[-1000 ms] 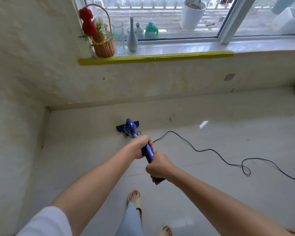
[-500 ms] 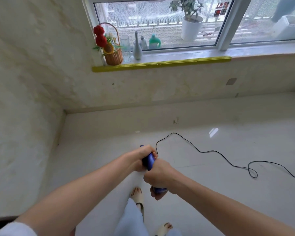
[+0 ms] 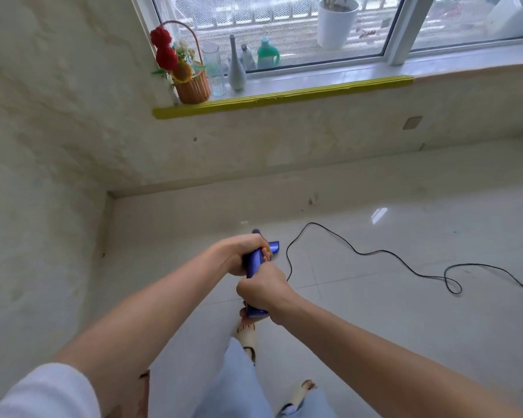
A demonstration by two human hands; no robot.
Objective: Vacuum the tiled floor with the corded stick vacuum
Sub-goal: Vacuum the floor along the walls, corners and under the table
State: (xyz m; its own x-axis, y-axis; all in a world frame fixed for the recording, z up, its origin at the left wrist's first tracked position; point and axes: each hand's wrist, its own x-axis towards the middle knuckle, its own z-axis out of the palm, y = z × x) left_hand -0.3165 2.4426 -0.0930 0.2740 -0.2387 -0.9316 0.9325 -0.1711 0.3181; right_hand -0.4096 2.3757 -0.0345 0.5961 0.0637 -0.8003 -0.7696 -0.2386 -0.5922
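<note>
Vacuum (image 3: 255,260), glossy blue plastic, gripped near centre by left hand (image 3: 244,254) farther and right hand (image 3: 262,291) nearer, its angular head (image 3: 273,247) visible again beyond the knuckles on smooth pale floor tiles (image 3: 390,312), thin black cord (image 3: 375,251) looping right.

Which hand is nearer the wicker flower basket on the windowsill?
Left. The left hand grips the blue vacuum handle farther forward, toward the wicker flower basket; the right hand grips it lower, nearer the body.
</note>
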